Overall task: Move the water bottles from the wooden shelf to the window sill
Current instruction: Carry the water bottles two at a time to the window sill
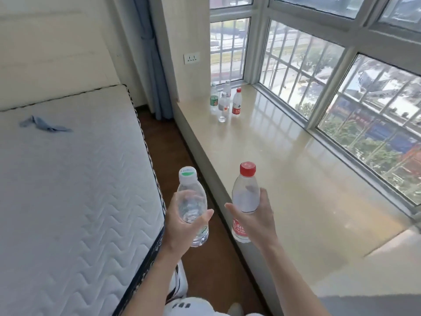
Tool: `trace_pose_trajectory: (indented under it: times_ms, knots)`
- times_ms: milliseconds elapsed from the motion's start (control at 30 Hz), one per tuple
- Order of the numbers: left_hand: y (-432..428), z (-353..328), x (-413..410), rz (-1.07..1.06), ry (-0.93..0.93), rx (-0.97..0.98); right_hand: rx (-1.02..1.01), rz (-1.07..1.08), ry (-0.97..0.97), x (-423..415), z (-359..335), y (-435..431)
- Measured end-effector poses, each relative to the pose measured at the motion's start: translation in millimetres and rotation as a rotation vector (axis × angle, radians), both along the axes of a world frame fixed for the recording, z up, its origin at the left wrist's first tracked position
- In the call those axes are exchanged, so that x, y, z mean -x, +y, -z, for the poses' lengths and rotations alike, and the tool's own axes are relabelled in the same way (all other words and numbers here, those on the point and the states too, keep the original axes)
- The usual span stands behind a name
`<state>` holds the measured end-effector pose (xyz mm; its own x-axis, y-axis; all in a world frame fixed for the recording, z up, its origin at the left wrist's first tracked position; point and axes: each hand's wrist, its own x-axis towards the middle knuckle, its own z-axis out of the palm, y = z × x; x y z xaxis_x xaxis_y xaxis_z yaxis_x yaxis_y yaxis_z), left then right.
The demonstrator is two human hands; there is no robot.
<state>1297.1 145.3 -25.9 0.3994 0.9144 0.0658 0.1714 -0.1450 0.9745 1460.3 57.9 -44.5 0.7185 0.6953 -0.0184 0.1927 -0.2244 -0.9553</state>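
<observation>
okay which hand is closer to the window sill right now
Right. The right hand, holding the red-capped bottle, is over the window sill's near edge. The left hand, holding the white-capped bottle, hangs over the floor beside the mattress.

The glossy beige window sill (284,169) carries four upright water bottles at its far end, close together: a green-labelled bottle (214,99), a clear bottle (222,108), a white-capped bottle (227,88) behind, and a red-capped bottle (237,101). A bare quilted mattress (68,190) (white) holds one crumpled blue cloth (43,124).
</observation>
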Motion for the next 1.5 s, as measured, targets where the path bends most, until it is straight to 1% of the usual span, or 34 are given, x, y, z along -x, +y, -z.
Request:
trace_pose_trajectory:
  times_ms: [167,333,467,567,767,933,1033,1267,1500]
  knots:
    - [31.2,5.9,-8.2,-0.125,0.053,0.005,0.068,-0.142,-0.01,-14.0,18.6,44.1]
    - [74.3,11.8,-17.3,-0.21,0.058,0.019,0.088,-0.202,-0.018,-29.8,27.3,96.6]
    - [126.9,19.2,-28.7,-0.258,0.058,0.033,0.095,-0.237,-0.037,-41.9,28.8,153.1]
    - [182.9,20.3,-37.9,-0.276,0.036,0.038,0.076,-0.268,-0.06,-49.7,29.2,210.4]
    - [313.1,5.6,-49.3,-0.278,0.015,0.021,0.068,-0.285,-0.091,-64.3,18.6,348.6]
    - [418.5,-13.8,-49.2,-0.293,0.022,-0.014,0.016,-0.315,-0.051,-59.8,1.5,457.0]
    - [464.3,-16.1,-52.9,-0.284,0.032,-0.015,0.019,-0.329,-0.027,-63.7,2.3,494.3]
    - [548.1,-7.8,-77.8,-0.242,0.062,0.015,0.054,-0.286,-0.009,-88.8,14.2,565.3]
    - [637.7,-1.1,-125.6,-0.189,0.087,0.0,0.016,-0.252,0.009,-134.7,18.6,655.3]
